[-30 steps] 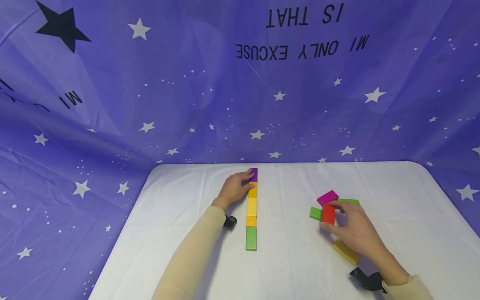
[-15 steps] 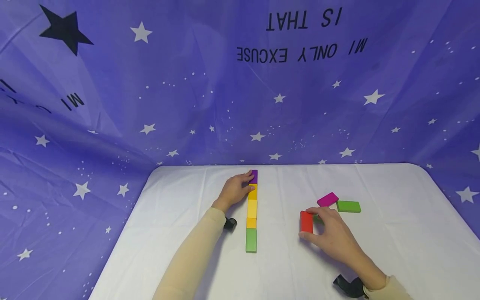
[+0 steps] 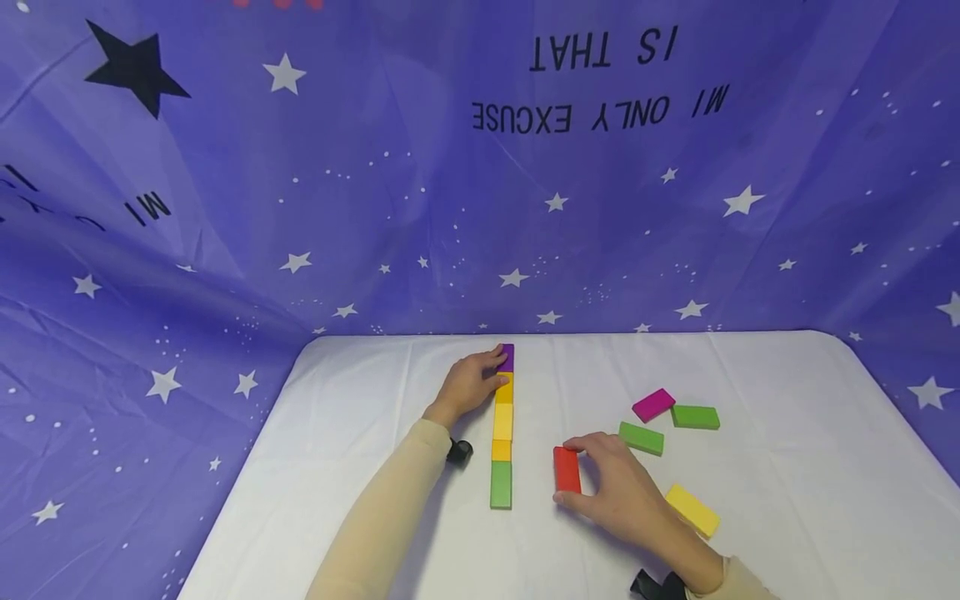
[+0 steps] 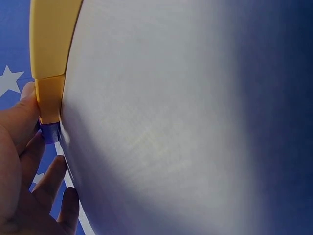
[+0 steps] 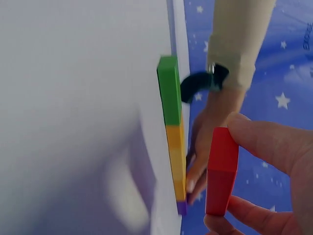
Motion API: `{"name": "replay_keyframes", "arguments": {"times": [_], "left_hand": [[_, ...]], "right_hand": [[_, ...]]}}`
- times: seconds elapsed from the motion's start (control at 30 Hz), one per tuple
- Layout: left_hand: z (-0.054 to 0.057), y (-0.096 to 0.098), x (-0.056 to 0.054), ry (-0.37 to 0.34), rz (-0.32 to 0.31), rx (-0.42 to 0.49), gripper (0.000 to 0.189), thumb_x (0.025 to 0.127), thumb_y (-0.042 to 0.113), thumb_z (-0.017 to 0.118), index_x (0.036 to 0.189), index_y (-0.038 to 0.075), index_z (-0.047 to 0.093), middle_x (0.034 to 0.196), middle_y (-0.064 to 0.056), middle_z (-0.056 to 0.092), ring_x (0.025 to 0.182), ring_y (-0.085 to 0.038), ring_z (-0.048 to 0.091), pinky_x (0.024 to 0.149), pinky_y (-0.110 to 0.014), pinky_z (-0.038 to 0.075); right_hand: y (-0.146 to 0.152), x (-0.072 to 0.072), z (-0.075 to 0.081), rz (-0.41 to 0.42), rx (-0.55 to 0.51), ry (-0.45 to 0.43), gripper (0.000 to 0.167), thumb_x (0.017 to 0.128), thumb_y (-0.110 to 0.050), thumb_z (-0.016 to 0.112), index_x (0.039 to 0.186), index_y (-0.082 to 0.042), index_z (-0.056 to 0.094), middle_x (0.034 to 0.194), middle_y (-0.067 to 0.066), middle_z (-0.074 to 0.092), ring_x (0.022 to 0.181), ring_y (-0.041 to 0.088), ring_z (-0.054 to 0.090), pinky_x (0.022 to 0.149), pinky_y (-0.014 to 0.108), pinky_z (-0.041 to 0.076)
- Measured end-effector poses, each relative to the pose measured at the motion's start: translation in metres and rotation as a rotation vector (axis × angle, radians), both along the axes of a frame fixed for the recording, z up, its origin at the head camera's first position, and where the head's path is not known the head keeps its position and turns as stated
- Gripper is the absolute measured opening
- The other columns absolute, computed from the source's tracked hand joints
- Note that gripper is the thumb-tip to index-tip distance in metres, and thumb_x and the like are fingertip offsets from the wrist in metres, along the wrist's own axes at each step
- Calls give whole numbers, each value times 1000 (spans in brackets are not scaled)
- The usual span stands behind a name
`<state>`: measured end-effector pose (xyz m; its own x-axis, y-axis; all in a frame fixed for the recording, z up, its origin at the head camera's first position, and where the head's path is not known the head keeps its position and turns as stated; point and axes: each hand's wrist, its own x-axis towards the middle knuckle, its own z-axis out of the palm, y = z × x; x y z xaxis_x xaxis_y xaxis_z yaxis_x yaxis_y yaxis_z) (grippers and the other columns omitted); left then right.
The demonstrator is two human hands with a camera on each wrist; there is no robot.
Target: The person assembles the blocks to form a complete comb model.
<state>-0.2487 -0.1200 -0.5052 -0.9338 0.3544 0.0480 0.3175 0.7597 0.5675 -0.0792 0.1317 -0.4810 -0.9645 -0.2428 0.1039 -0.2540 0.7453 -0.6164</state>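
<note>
In the head view my left hand (image 3: pixel 467 383) rests at the far end of a straight row of blocks, its fingertips touching the purple block (image 3: pixel 508 357) and its thumb against the orange block (image 3: pixel 505 387) behind it. A pale yellow block (image 3: pixel 503 422), a small orange block (image 3: pixel 501 451) and a green block (image 3: pixel 501 485) continue the row toward me. To the right of the row, my right hand (image 3: pixel 618 492) pinches a red block (image 3: pixel 567 471) by its two ends, between thumb and fingers. The right wrist view shows this red block (image 5: pixel 223 171) close up, the row behind it.
Loose blocks lie on the white-covered table (image 3: pixel 810 433) at the right: a magenta block (image 3: pixel 654 405), a green block (image 3: pixel 695 417), another green block (image 3: pixel 641 437) and a yellow block (image 3: pixel 692 510). A purple star-patterned cloth (image 3: pixel 450 208) hangs behind and at the sides.
My right hand has carried the red block left and nearer to me, away from the loose blocks toward the row. My left hand has stayed at the row's far end.
</note>
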Motion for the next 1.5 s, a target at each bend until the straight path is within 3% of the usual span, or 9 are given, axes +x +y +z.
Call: {"name": "replay_keyframes", "arguments": {"times": [0.4, 0.6, 0.77, 1.2, 1.5], "left_hand": [[0, 0, 1, -1, 8, -7, 48, 97, 26, 69, 141, 11, 59, 152, 3, 48, 141, -27, 44, 118, -43, 32], [-2, 2, 5, 17, -14, 20, 47, 96, 23, 69, 139, 8, 60, 151, -2, 50, 139, -30, 46, 117, -46, 35], [-5, 2, 5, 12, -8, -5, 48, 97, 27, 69, 140, 11, 59, 152, 2, 49, 140, -27, 46, 117, -44, 35], [-2, -2, 4, 39, -11, 10, 47, 96, 25, 70, 138, 8, 61, 150, -2, 51, 138, -30, 47, 116, -46, 36], [-2, -1, 4, 17, -6, 2, 48, 96, 27, 69, 140, 10, 60, 151, 1, 50, 140, -28, 46, 117, -44, 34]], "right_hand": [[-33, 13, -9, 125, 8, 69, 55, 68, -41, 90, 115, -22, 67, 110, -16, 61, 103, 6, 52, 92, 35, 52], [-43, 22, -9, 173, 16, -46, 56, 72, -47, 87, 118, -22, 66, 111, -16, 59, 105, 8, 51, 93, 38, 52], [-50, 25, -7, 211, 34, -120, 58, 74, -51, 84, 119, -19, 66, 111, -13, 59, 106, 11, 52, 95, 40, 53], [-72, 30, -6, 285, 146, -60, 61, 70, -57, 84, 111, -16, 67, 102, -7, 59, 96, 13, 52, 85, 36, 52], [-81, 35, -9, 317, 161, -30, 62, 69, -60, 84, 108, -15, 67, 97, -7, 57, 89, 10, 50, 75, 29, 49]]}}
